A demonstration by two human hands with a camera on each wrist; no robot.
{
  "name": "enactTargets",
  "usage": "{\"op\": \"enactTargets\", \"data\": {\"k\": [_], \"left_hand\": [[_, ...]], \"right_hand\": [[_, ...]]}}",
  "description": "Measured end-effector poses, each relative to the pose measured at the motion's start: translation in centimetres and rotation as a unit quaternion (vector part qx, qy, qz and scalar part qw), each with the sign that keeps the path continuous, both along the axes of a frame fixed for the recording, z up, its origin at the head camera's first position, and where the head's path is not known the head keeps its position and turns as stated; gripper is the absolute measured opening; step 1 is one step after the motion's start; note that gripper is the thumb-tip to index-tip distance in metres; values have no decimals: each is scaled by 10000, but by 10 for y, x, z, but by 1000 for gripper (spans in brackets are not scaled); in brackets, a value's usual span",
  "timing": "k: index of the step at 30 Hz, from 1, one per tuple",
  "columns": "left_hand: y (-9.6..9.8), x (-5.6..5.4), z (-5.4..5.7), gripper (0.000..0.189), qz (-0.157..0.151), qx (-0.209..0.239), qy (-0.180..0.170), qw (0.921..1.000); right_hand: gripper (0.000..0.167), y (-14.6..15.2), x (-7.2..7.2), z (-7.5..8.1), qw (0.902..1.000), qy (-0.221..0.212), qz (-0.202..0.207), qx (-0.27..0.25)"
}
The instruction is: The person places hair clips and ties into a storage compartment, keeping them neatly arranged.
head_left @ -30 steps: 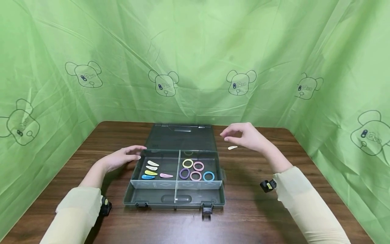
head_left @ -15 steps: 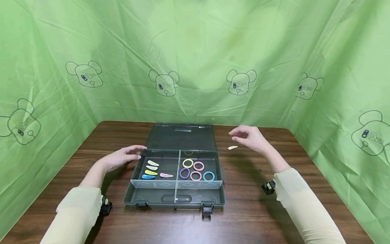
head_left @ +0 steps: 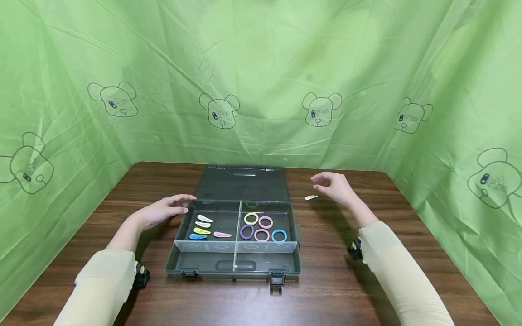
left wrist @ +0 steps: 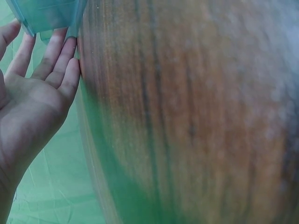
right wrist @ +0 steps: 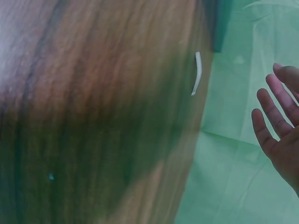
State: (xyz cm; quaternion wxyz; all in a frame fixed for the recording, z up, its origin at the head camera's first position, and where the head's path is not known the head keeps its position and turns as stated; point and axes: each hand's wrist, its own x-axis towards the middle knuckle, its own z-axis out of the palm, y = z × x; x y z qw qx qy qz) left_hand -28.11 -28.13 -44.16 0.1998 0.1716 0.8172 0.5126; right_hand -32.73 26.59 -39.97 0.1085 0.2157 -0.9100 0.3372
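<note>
My left hand [head_left: 161, 212] is at the back left corner of a dark translucent organizer box [head_left: 204, 273]. Its fingers, fairly straight in the left wrist view, meet the box's edge. To the right of the lid, my right hand [head_left: 335, 186] hovers with loosely bent fingers and nothing between them. A white snap hair clip [head_left: 311, 198] lies on the table just below and left of those fingertips. In the box's back left compartment are white, yellow, pink [head_left: 222, 234] and blue hair clips [head_left: 198, 236]. Hair ties in yellow, pink, purple and blue [head_left: 279, 230] fill part of the back right one.
The box's lid [head_left: 244, 183] lies folded back behind it. A latch [head_left: 277, 279] hangs at the front right. Clear dividers [head_left: 267, 246] split the box. Green cloth [head_left: 269, 54] surrounds the wooden table [head_left: 326, 294] behind and at both sides.
My right hand has drawn away from the lid toward the right and slightly down, past the white hair clip. My left hand, the box and its contents have stayed in place.
</note>
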Motion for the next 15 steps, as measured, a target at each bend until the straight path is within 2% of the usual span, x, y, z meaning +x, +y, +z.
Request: {"op": "enactTargets", "data": {"k": [8, 15], "left_hand": [[0, -1, 0, 51, 11, -159, 76, 9998], [-1, -1, 0, 51, 55, -91, -6, 9999]], "right_hand": [[22, 7, -13, -16, 9992, -289, 27, 263], [19, 10, -23, -26, 9969, -428, 160, 633]]}}
